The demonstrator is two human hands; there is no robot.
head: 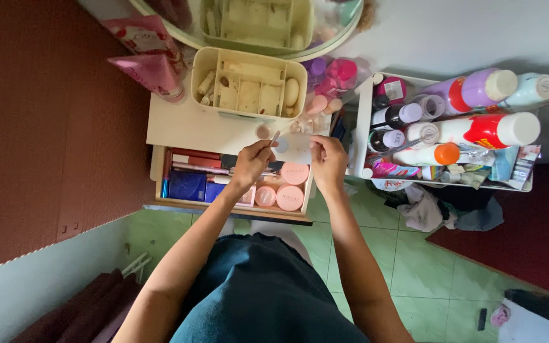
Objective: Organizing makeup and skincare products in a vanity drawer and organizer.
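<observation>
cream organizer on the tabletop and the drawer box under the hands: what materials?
Cream organizer: looks like moulded plastic, matte, with rounded corners and thin integral dividers. Open drawer: seems wood or laminated board, going by its pale flat edges and square joints; grain too small to tell.

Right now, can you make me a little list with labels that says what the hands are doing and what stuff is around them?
Left hand: pinches a thin stick-like tool, tip pointing up.
Right hand: holds a small pale flat packet by its edge.
Below the hands: open drawer with round pink compacts and dark blue boxes.
Above the hands: cream organiser tray with compartments, on a white tabletop.
To the right: white rack full of bottles lying on their sides.
Floor: green tiles.
</observation>
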